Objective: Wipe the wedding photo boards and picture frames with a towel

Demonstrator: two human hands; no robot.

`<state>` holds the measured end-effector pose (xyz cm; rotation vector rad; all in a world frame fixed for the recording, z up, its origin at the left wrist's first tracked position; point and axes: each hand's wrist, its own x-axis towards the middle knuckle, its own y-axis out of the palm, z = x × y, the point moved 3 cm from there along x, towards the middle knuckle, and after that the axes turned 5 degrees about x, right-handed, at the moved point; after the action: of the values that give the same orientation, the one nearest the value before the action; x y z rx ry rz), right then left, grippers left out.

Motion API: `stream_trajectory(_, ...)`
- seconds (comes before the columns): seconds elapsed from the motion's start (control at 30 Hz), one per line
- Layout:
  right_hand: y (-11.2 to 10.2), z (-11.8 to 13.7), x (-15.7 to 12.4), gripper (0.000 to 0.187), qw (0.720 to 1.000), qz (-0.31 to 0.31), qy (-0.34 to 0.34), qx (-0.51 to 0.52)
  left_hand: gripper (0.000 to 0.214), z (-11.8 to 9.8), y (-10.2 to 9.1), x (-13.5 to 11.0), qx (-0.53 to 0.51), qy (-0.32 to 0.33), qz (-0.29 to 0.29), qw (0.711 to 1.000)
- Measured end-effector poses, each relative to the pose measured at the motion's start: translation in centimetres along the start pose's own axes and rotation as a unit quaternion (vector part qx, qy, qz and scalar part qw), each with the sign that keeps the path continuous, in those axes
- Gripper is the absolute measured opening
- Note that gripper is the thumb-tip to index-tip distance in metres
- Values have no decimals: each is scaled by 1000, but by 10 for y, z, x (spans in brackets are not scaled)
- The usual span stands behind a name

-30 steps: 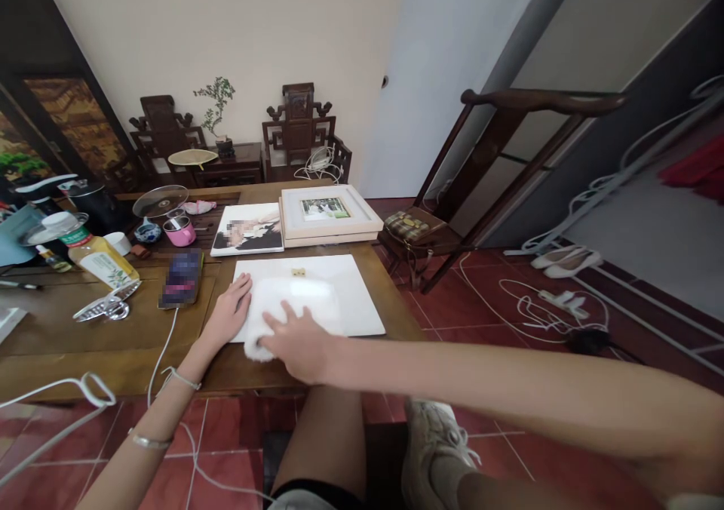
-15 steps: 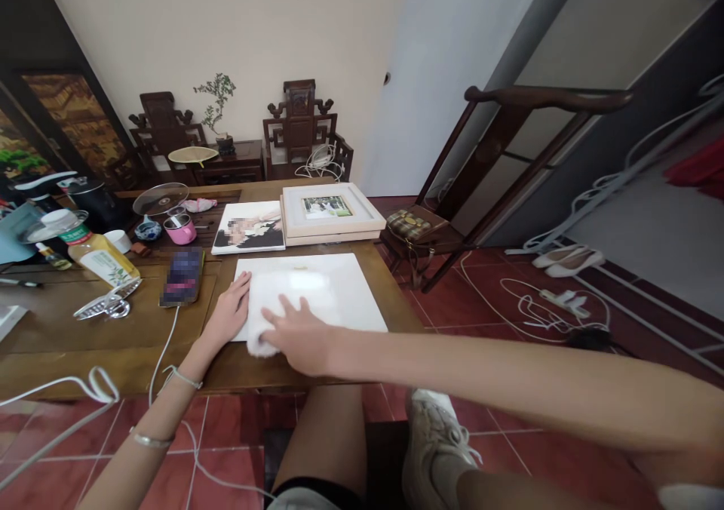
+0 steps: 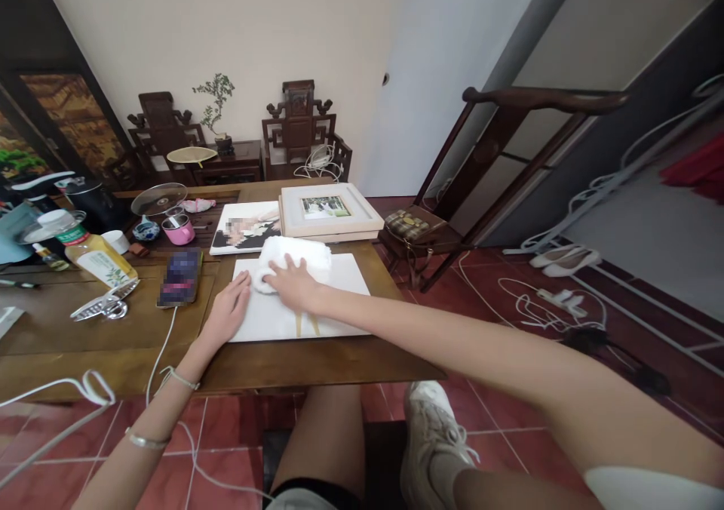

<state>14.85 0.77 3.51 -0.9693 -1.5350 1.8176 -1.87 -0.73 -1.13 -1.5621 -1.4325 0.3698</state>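
Now, from the head view, the right hand (image 3: 291, 284) pressed flat, fingers spread, on the white cloth (image 3: 302, 252) at the far edge of the white panel (image 3: 339, 306) on the desk (image 3: 113, 344). The wiping looked about midway, with the near half lying bare. The left hand (image 3: 229, 310), open and flat, steadied the panel's left edge, gripping nothing.

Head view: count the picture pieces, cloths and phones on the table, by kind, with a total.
White cloth: 1, under the right hand
Blank white board: 1, under the left hand
Unframed photo print: 1
Framed picture: 1 atop a stack; what lies beneath is unclear
Phone: 1
Total: 5
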Motion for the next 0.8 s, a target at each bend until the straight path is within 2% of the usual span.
stream_trajectory(0.1,6,19,-8,56,998,-15,-67,-8,56,-7,-7,-2,-31,3,-40,999)
stream_trajectory(0.23,2,53,-51,51,979,3,-203,-14,58,-12,-12,-4,-54,5,-70,996)
stream_trajectory(0.33,-11,62,-80,46,973,56,-226,-9,60,-10,-10,-4,-51,-1,-59,997)
stream_trajectory(0.43,-23,52,-86,43,976,111,-187,-2,61,-4,-4,-4,-36,-14,-28,999)
stream_trajectory(0.5,-29,35,-75,44,986,106,-129,22,59,-1,-1,-3,-21,-16,-18,999)
stream_trajectory(0.6,-36,8,-43,44,993,71,-70,64,52,1,0,-3,-4,-12,-11,1000)
stream_trajectory(0.7,-43,-7,-5,37,992,30,-79,95,48,-1,0,-2,7,-5,-4,1000)
stream_trajectory(0.8,-50,-6,27,32,986,-21,-105,125,48,-2,-1,-1,15,-2,0,1000)
